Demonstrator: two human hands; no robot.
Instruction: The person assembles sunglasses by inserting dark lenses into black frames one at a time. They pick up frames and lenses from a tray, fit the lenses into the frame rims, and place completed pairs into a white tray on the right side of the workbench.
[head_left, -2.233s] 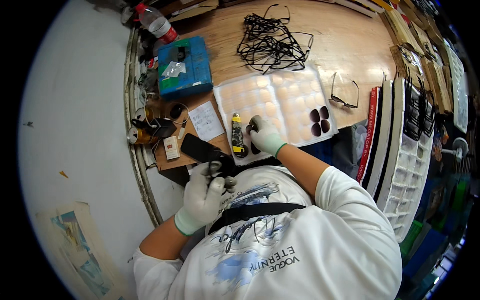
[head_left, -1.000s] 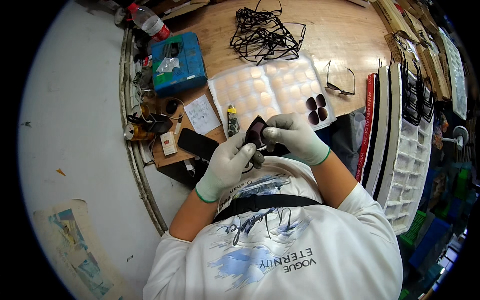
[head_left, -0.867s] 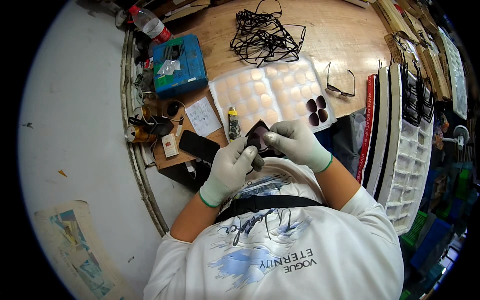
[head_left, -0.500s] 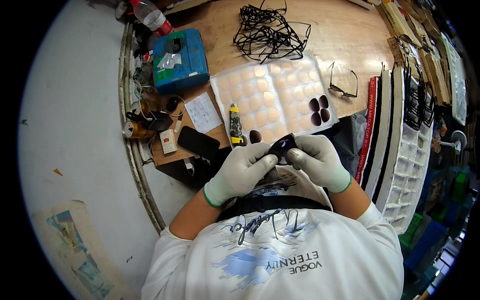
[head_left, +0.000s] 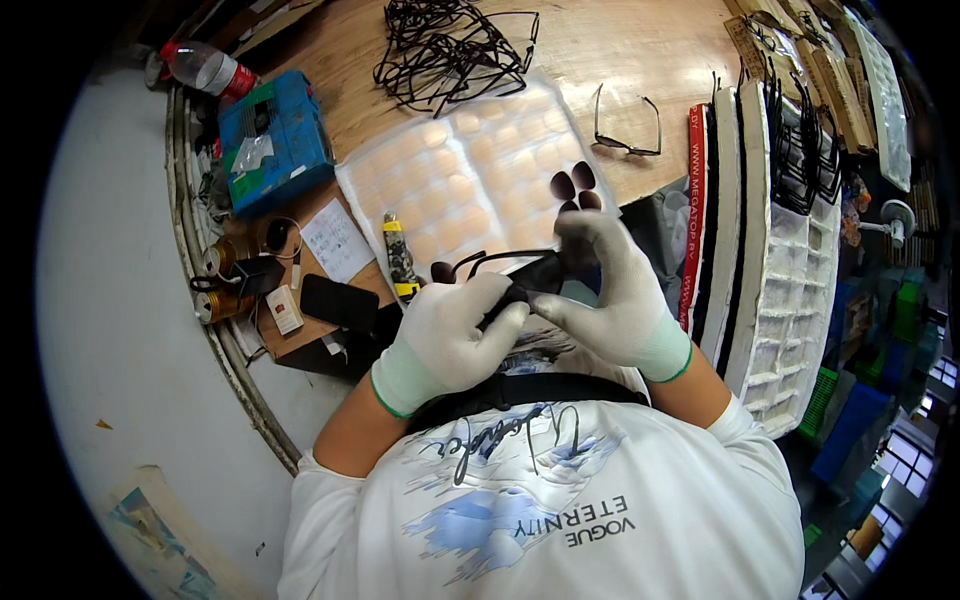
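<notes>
My left hand (head_left: 455, 335), in a white glove with a green cuff, is closed on black sunglasses (head_left: 540, 275), whose thin temple arms point up and left. My right hand (head_left: 615, 295), gloved the same way, has its thumb and fingers spread around the other end of the sunglasses. Its thumb tip is close to my left fingertips, and its fingertips are blurred over the dark far end. Beyond the hands lies a padded sheet (head_left: 400, 180) with rows of round, peach-coloured spots. Several loose dark lenses (head_left: 563, 186) lie on its right corner, and another dark lens (head_left: 442, 271) is beside my left hand.
A yellow and patterned utility knife (head_left: 399, 255) rests on the sheet. At left are a phone (head_left: 340, 302), paper (head_left: 337, 240), a small box (head_left: 284, 311) and a blue box (head_left: 270, 140). Tangled black frames (head_left: 455, 55), one pair of glasses (head_left: 628, 149) and white compartment trays (head_left: 790, 330) lie beyond and right.
My right hand has loosened its pinch, spreading its fingers upward. The sunglasses have turned, and their temple arms now show. The whole view has shifted, moving the bench leftward and up.
</notes>
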